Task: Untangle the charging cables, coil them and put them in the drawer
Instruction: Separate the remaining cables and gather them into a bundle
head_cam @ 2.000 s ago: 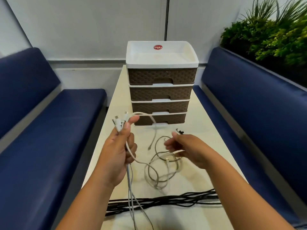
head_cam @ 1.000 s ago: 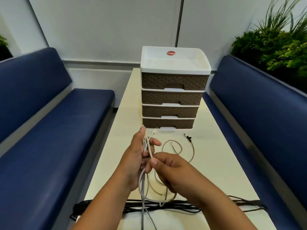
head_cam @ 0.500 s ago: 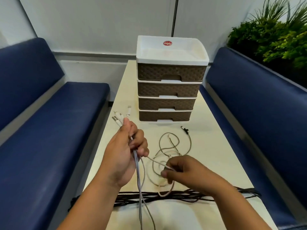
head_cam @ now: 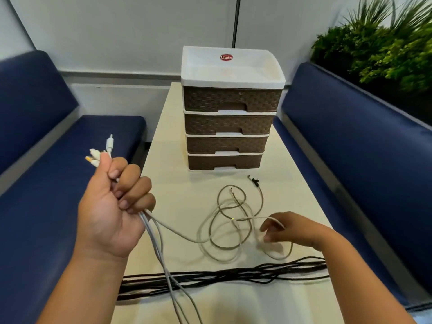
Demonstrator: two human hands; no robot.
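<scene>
The left hand (head_cam: 109, 206) is making a tight grip, fingers curled fully into the palm around a bunch of white charging cables (head_cam: 159, 244). Their plug ends (head_cam: 102, 153) are sticking up out of the top of the fist, and the cords are hanging down from under the little finger, trailing towards the near edge of the surface (head_cam: 168, 141). One of those cords is swinging off to the right and joining the loose tangle of beige cable loops (head_cam: 224, 228) lying flat on the surface.

The right hand (head_cam: 287, 230) is hovering low at the right edge of that tangle, its grip half open, fingers bent and pointing left. A pale strand is arching over the fingertips and touching them, but I cannot tell whether the hand is actually pinching it.

A bundle of black cables (head_cam: 233, 275) is stretching across the surface nearer to the person, and the hanging white cords are crossing over it. A small black plug (head_cam: 253, 180) is lying just in front of the drawer unit (head_cam: 230, 113), whose four brown drawers are all pushed in. Blue benches (head_cam: 362, 148) are running along both sides
</scene>
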